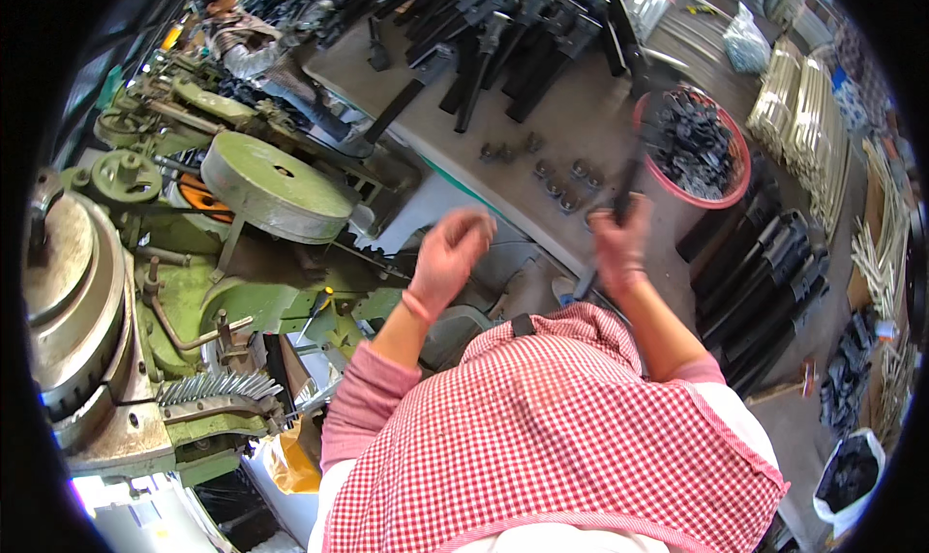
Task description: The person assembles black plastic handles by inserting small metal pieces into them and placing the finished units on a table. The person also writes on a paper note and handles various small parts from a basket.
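Observation:
My right hand is closed round a long black bar-shaped part, which stands up from it and is smeared by motion. A thin grey end shows below that fist. To the left, my left hand hangs just off the table's edge, fingers curled together. Whether anything small sits in its grip is hidden. Several small round metal pieces lie on the grey-brown table beyond my hands. Right of the bar stands a pink basin heaped with small black parts.
A green machine with a round drum fills the left side. Long black assemblies are piled at the table's far side; more lie at right. Bundled pale rods rest beyond the basin. Another person sits far left.

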A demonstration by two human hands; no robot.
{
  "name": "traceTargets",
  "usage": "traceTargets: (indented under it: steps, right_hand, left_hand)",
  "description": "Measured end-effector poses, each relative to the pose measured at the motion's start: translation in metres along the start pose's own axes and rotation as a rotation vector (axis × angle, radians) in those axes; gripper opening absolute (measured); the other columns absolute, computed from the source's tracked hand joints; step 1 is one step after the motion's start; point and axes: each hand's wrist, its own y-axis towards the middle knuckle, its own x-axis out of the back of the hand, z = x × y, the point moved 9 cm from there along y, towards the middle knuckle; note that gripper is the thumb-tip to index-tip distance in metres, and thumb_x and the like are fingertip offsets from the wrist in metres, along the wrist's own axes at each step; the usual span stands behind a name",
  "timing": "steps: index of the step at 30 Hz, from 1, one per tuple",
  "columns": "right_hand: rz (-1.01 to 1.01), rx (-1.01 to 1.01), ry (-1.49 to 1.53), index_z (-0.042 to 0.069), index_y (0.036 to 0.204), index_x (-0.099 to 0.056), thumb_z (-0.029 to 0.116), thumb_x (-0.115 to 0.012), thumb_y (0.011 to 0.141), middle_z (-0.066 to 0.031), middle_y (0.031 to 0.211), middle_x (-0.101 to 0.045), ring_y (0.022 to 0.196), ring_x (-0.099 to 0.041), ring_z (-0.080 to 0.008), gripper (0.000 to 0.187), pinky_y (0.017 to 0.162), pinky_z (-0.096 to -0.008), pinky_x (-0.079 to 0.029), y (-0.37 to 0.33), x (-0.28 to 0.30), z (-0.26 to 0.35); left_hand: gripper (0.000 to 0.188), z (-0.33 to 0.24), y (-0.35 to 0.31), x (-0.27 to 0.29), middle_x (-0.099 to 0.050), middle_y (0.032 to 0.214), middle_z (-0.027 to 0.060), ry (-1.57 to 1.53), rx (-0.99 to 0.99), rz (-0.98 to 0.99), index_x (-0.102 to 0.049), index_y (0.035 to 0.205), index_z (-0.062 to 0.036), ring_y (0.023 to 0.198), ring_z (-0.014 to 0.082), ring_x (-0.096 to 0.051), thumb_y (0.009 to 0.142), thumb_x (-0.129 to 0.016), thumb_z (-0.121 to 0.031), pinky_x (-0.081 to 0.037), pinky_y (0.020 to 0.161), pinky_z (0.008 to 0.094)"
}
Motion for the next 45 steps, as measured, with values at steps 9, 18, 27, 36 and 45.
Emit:
traceTargets:
  steps: [9,18,27,36,45]
  right_hand:
    - [0.356,0.012,-0.72,0.002,0.126,-0.056,0.036,-0.069,0.089,-0.0191,0.118,-0.064,0.108,-0.064,-0.0308,0.052,0.092,-0.0406,-0.051,-0.017,-0.036,-0.034]
    - [0.367,0.02,-1.239,0.009,0.119,-0.057,0.032,-0.063,0.088,-0.0198,0.107,-0.07,0.097,-0.068,-0.0375,0.039,0.082,-0.047,-0.053,0.0,0.029,-0.112]
    - [0.454,-0.057,-1.408,0.01,0.113,-0.055,0.036,-0.058,0.091,-0.0197,0.097,-0.071,0.09,-0.069,-0.0382,0.035,0.078,-0.0486,-0.054,-0.011,0.056,-0.135]
    - [0.379,-0.132,-1.305,0.005,0.116,-0.048,0.035,-0.063,0.087,-0.0256,0.103,-0.068,0.099,-0.066,-0.0442,0.044,0.084,-0.0513,-0.053,-0.007,0.08,-0.141]
    - [0.385,-0.155,-1.338,0.006,0.116,-0.054,0.036,-0.067,0.085,-0.023,0.105,-0.069,0.101,-0.066,-0.0398,0.046,0.089,-0.0466,-0.052,-0.009,0.088,-0.136]
  left_hand:
    - [0.047,-0.013,0.041,0.056,-0.061,0.118,0.0146,-0.705,0.067,-0.17,-0.048,0.135,-0.0087,0.091,0.0253,-0.065,0.092,-0.065,-0.015,-0.058,0.085,0.0483]
    - [0.028,0.018,-0.021,0.034,-0.064,0.094,0.0135,-0.83,0.068,-0.131,-0.052,0.116,-0.0021,0.085,0.0254,-0.065,0.09,-0.06,-0.01,-0.055,0.09,0.0476]
    - [0.085,-0.059,-0.08,0.076,-0.055,0.124,0.0243,0.594,-0.314,-0.387,-0.022,0.147,0.0034,0.112,0.0342,-0.059,0.084,-0.072,-0.022,-0.044,0.103,0.0411]
    - [0.081,-0.069,-0.158,0.083,-0.061,0.121,0.0238,0.761,-0.291,-0.669,-0.037,0.143,0.0025,0.107,0.0376,-0.064,0.076,-0.076,-0.021,-0.052,0.091,0.0393]
    - [0.075,-0.037,-0.189,0.066,-0.058,0.127,0.0194,0.737,-0.127,-0.646,-0.042,0.14,-0.0018,0.111,0.0329,-0.061,0.075,-0.077,-0.013,-0.048,0.095,0.0364]
